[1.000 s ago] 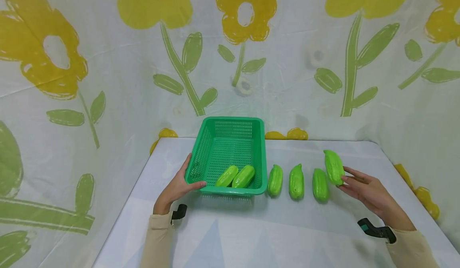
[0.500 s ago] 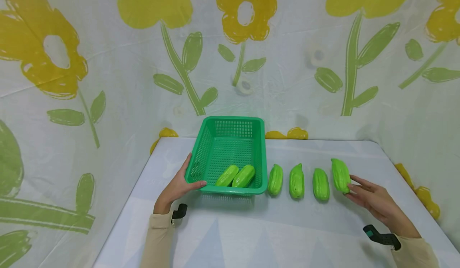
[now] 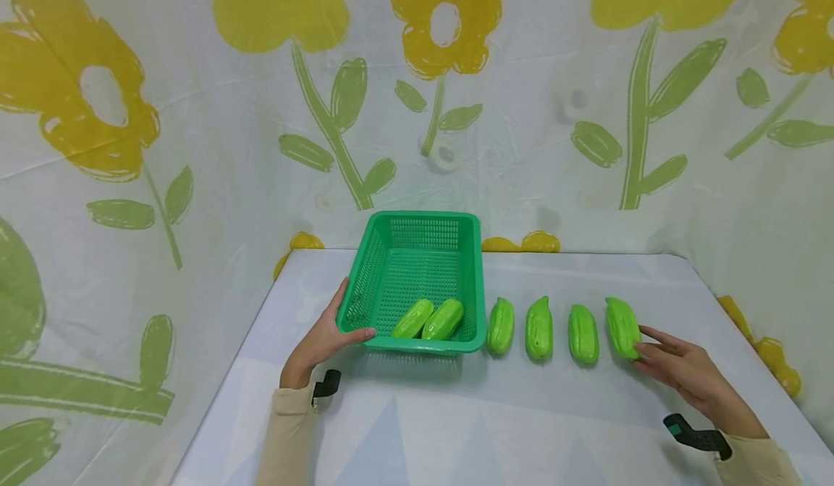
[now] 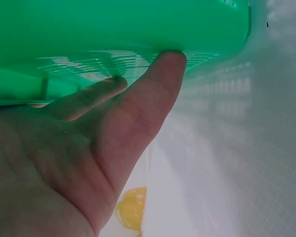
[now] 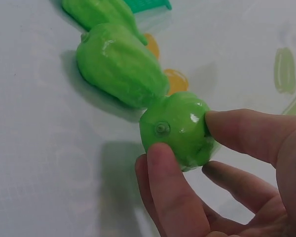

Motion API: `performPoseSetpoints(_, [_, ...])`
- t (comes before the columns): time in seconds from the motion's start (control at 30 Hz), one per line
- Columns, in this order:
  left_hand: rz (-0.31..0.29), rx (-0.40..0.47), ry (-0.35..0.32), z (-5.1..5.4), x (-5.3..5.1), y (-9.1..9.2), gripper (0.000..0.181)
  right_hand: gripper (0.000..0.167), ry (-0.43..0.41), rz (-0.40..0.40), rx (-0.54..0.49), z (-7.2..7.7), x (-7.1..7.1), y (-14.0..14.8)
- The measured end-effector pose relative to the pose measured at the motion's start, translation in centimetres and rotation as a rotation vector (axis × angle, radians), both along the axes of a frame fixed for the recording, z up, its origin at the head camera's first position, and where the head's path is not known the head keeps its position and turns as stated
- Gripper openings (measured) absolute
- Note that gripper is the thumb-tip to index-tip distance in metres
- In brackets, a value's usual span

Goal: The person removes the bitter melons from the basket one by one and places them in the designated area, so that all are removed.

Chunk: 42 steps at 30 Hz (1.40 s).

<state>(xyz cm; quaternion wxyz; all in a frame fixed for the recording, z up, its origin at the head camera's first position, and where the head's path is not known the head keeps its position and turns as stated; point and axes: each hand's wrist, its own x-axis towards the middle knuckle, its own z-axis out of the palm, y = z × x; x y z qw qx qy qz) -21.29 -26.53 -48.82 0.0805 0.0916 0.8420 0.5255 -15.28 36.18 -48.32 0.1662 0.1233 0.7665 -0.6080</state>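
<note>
At the table's (image 3: 489,413) right, a right hand (image 3: 687,376) pinches a green vegetable (image 3: 622,328), three more vegetables (image 3: 539,329) lying between it and a basket (image 3: 423,269) holding two others (image 3: 444,319); a left hand (image 3: 319,341), fingers extended, touches the basket's near left corner.

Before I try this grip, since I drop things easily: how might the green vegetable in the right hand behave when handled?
The green vegetable seems stiff: held near one end by the right hand, it shows no sag. Glossy skin may slip; rounded sides could roll.
</note>
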Motion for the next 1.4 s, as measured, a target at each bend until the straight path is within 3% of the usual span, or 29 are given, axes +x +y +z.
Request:
performPoseSetpoints(0.27, [-0.003,-0.001,0.003,-0.01,-0.03,0.03,0.122,0.088,-0.037,0.003,0.086,-0.11,-0.08,0.30])
performPoseSetpoints(0.9, [0.000,-0.011,0.006,-0.17,-0.07,-0.10,0.122,0.085,-0.025,0.027,0.302,-0.66,-0.30,-0.02])
performPoseSetpoints(1.4, [-0.009,0.019,0.018,-0.13,-0.04,-0.05,0.123,0.085,-0.025,0.027,0.329,-0.35,-0.15,-0.45])
